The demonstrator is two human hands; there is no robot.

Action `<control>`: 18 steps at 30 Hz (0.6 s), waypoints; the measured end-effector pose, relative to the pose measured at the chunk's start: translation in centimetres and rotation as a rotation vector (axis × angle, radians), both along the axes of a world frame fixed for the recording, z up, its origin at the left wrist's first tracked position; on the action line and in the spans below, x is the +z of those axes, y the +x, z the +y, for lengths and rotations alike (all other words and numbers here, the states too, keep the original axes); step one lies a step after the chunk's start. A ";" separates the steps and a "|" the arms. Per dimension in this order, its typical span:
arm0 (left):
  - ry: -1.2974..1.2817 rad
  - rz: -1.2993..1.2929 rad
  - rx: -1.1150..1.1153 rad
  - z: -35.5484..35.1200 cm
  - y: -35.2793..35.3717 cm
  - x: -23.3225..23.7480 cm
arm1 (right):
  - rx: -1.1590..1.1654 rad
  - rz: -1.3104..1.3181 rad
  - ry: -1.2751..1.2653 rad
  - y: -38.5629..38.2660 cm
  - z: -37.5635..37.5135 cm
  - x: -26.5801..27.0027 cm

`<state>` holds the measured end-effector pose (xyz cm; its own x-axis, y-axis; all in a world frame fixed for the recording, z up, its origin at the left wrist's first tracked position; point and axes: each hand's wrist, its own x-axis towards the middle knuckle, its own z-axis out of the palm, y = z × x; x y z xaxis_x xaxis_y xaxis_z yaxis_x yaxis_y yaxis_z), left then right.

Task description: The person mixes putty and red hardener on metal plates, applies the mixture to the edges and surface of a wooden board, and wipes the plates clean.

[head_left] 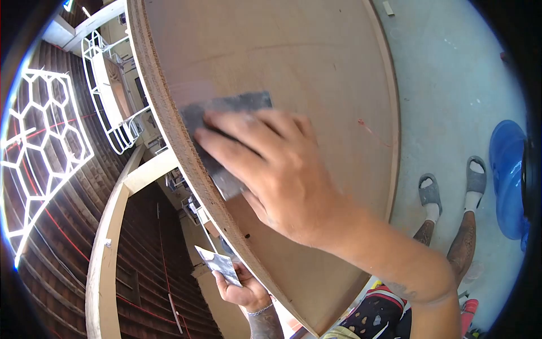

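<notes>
My right hand (282, 169) is on the upper left part of a large brown wooden panel (333, 152). Its fingers press on a thin dark grey sheet (243, 103), which lies against the panel near its rough left edge; motion blurs the fingertips. Lower left, beyond that edge, my left hand (243, 288) pinches a small flat plate (222, 266) between thumb and fingers. The plate is pale with grey smears. A faint dark curved mark crosses the panel above the sheet, and a small red mark lies to the right.
At left are a white hexagon-patterned frame (42, 127), a pale beam (107, 254) and dark corrugated roofing (149, 237). Sandalled feet (430, 192) stand on the grey-green floor (451, 73) at right, near a blue plastic object (508, 181).
</notes>
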<state>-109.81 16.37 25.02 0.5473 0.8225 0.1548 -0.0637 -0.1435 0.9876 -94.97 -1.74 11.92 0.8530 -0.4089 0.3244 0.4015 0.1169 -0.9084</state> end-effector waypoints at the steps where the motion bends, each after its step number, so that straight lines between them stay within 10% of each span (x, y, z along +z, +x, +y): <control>1: 0.018 -0.014 0.026 -0.6 0.1 -0.1 | 0.006 0.001 -0.018 -0.9 0.3 0.0; 5: 0.017 0.012 0.016 -2.1 0.4 -0.1 | 0.094 -0.043 0.021 -2.8 -2.2 -1.3; 7: -0.047 0.056 -0.338 0.3 -1.3 0.5 | 0.021 -0.091 0.168 -1.3 -4.0 -2.2; 18: 0.036 -0.040 -0.027 -2.0 0.1 -1.1 | 0.158 -0.066 0.071 6.8 -7.9 -2.2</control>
<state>-109.67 14.34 23.95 0.5618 0.8010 0.2068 -0.1077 -0.1770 0.9783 -88.13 -9.69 9.72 0.8863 -0.2949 0.3571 0.4316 0.2460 -0.8679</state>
